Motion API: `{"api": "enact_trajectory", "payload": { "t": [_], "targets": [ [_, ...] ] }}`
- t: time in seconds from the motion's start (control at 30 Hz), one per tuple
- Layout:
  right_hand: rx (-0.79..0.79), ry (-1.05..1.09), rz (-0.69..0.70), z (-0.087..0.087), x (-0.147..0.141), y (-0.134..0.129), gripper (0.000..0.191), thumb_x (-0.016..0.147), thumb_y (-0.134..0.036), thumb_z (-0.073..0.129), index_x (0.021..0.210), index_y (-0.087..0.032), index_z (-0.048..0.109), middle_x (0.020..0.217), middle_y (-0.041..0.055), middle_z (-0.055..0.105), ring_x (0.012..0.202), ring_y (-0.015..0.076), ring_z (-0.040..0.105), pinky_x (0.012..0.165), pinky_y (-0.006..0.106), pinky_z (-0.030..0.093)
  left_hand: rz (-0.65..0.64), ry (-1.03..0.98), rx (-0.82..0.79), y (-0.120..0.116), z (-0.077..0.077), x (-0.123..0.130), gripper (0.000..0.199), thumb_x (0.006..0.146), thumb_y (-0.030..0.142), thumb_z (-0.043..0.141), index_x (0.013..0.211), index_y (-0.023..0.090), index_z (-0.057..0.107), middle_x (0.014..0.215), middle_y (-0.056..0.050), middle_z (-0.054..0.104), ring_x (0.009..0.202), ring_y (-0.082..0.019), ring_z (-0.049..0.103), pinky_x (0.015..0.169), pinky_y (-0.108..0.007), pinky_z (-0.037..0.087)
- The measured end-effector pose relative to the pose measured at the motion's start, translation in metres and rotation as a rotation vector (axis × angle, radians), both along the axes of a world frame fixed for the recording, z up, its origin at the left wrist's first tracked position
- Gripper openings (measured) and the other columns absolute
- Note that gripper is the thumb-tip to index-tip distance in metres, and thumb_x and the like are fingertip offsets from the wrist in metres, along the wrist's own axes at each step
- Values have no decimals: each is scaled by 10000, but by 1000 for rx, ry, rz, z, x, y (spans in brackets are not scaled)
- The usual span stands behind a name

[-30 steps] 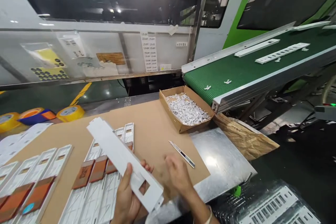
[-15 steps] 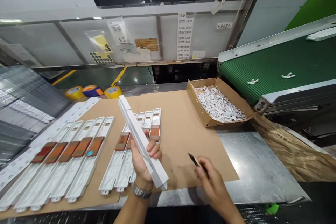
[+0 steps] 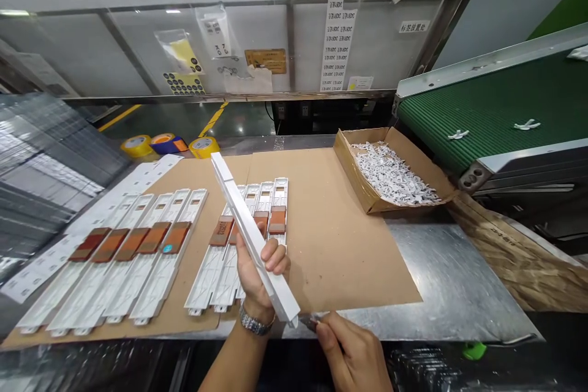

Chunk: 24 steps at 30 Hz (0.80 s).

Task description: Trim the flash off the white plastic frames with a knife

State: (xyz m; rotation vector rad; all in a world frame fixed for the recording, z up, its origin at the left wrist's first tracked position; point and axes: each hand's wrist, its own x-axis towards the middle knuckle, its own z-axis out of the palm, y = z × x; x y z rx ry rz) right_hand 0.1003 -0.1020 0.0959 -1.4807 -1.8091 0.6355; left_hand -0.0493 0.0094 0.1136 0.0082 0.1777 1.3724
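My left hand (image 3: 253, 274) is closed round a long white plastic strip (image 3: 245, 220), held tilted with its far end up and to the left. Below the strip's near end, my right hand (image 3: 353, 349) pinches a small knife (image 3: 309, 322) with a dark pointed blade. The blade's tip is right beside that near end; whether it touches cannot be seen. Behind my left hand lie several white strips (image 3: 202, 285) with orange-brown blocks (image 3: 277, 219) across them, partly hidden by the held strip. Another row of such strips (image 3: 154, 282) lies further left.
Cardboard (image 3: 335, 245) covers much of the metal table (image 3: 441, 269). A carton (image 3: 356, 180) of small white plastic bits stands at the back right, by a green conveyor belt (image 3: 496, 116) carrying white pieces. Tape rolls (image 3: 203, 147) sit at the back left.
My right hand has moved left and down, bringing the knife to the near end of the white strip. My left hand keeps its hold on the strip. The camera view has shifted slightly.
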Motion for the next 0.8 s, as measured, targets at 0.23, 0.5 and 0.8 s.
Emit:
{"api": "enact_trajectory", "payload": {
  "t": [0.23,0.5,0.8],
  "targets": [
    [-13,5,-43,0,-7,-2,406,966,-405,363,615,-207,410,505,-54,452,431,84,408,448,201,255,-5,-15,10,-3,-2,-1,588,909,573,220,895,187,664,471,39,450,393,-54,446,373,-136,374],
    [-17,-3,-44,-2,-8,-4,416,967,-411,356,609,-207,414,501,-54,450,422,82,386,440,201,247,-8,-43,27,-6,-5,0,548,912,555,250,915,188,657,469,39,470,391,-50,462,372,-127,376],
    [-31,-20,-51,-4,-9,-7,408,967,-411,350,623,-209,434,505,-54,458,417,85,400,442,205,254,-18,-46,33,-7,-3,0,592,916,555,207,886,180,664,472,27,486,395,-59,477,374,-140,397]
  ]
}}
